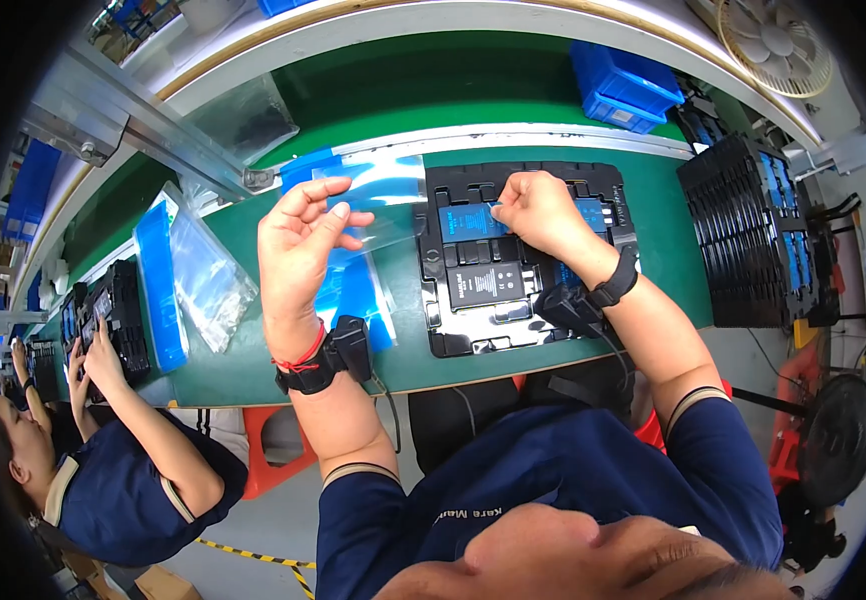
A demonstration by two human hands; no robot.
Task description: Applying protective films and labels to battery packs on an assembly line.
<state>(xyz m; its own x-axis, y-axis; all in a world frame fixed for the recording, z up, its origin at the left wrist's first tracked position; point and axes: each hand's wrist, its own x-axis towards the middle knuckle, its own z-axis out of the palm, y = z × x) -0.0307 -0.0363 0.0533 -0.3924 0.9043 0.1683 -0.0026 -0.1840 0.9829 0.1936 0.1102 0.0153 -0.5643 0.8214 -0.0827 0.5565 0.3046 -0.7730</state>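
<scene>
A black plastic tray (pixel 438 320) lies on the bench in front of me, with flat battery packs in its slots. One pack covered in blue (pixel 468 223) sits in the upper slot, and below it is a black pack with white print (pixel 485 286). Over the blue pack, my right hand (pixel 543 212) has thumb and forefinger pinched together; whatever is between the tips is too small to name. My left hand (pixel 303 245) is raised left of the tray, fingers curled but apart, holding nothing visible. Beside it lie clear plastic sheets (pixel 388 220) and blue-edged film (pixel 353 295).
Stacked black trays (pixel 738 235) stand at the right end of the green bench (pixel 223 385). Blue bins (pixel 625 85) sit at the back right. Clear bags (pixel 208 285) lie to the left, where a co-worker (pixel 133 470) handles other trays (pixel 123 320). A metal post (pixel 178 125) rises nearby.
</scene>
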